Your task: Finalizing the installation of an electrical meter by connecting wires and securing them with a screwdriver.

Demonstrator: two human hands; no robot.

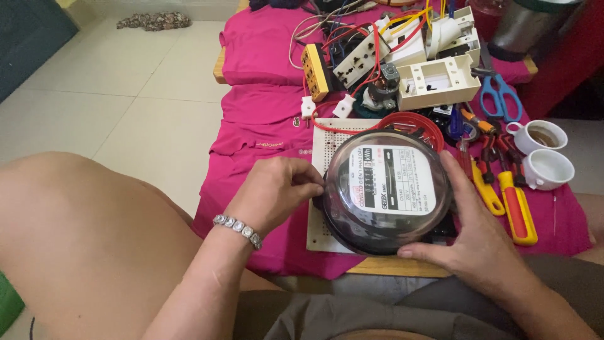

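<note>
At the near edge of the low table [390, 269], dead centre, sits the electricity meter [387, 192], a round black body under a clear domed cover, its white dial plate facing up. It lies flat on a white perforated board [322, 214], and that board rests on the magenta cloth [264, 101] spread over the table.

Both hands are on it. The left hand [274, 189] comes in from the left, fingers curled and pinching at the cover's left rim, touching it. The right hand [472, 230] wraps the right and near side, palm against the dome's edge, thumb lying along the near rim: a cupping, steadying hold. So the meter lies between the two hands, right of the left one and left of the right one, equally close to each, since both are in contact. The meter is round and has no long axis of its own; its label strip runs from near-left to far-right, slightly tilted.

Just beyond, a red ring-shaped part [412, 123] peeks from behind the meter. Farther off, white socket boxes [434, 82], a yellow plug strip [314, 70] and tangled red and yellow wires. To the right, blue scissors [501, 94], red-and-yellow screwdrivers [516, 211], and two white cups [544, 154]. A bare knee [69, 233] fills the near left.
</note>
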